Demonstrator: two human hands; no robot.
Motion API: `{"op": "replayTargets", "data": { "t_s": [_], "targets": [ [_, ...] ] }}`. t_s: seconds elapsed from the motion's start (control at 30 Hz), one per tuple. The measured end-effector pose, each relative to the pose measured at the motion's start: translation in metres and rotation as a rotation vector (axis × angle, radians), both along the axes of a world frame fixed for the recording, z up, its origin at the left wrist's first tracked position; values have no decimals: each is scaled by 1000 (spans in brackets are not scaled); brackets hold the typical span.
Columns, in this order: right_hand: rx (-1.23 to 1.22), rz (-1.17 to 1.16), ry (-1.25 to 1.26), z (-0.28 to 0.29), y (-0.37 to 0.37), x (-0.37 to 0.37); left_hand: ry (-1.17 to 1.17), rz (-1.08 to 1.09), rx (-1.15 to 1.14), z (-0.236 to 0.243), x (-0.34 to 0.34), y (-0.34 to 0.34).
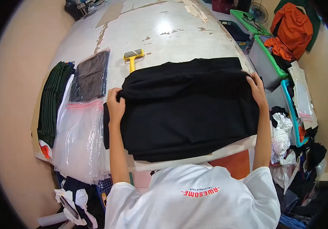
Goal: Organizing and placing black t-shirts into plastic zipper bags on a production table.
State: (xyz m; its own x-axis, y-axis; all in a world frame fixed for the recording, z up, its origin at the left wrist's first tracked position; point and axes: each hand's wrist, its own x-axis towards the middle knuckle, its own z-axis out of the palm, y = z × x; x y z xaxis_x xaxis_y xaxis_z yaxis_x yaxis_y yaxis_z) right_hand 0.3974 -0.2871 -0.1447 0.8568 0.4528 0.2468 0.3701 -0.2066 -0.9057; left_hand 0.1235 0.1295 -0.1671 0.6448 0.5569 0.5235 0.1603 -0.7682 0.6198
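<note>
we hold a black cloth (190,114) by its two sides, with the fingers of our left hand (115,107) closed on its left edge and the fingers of our right hand (258,91) closed on its far right part. the cloth lies spread across the near part of the pale tabletop (160,30), a loose fold running along its far side between our hands. just beyond its far left edge we see a yellow lint roller (134,54), its head turned away from us and its handle reaching the cloth.

to the left of the cloth we have a pile of clear plastic bags (80,141) with a pinkish-red strip at the far end. beyond them lies a dark brown packed garment (90,74) in clear plastic, and farther left a stack of dark green folded cloth (54,101). off the tabletop to the right stand a green-rimmed bin (265,70) and a blue-rimmed bin (292,108), with an orange garment (294,28) at the far right.
</note>
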Motion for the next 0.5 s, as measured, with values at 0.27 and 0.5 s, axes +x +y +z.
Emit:
{"op": "replayTargets", "data": {
  "t_s": [0.27, 0.5],
  "targets": [
    [175, -129, -189, 70, -72, -108, -536, 114, -274, 56, -120, -67],
    [-153, -309, -384, 102, -170, -205, -781, -3, -354, 103, -255, -127]
  ]
}}
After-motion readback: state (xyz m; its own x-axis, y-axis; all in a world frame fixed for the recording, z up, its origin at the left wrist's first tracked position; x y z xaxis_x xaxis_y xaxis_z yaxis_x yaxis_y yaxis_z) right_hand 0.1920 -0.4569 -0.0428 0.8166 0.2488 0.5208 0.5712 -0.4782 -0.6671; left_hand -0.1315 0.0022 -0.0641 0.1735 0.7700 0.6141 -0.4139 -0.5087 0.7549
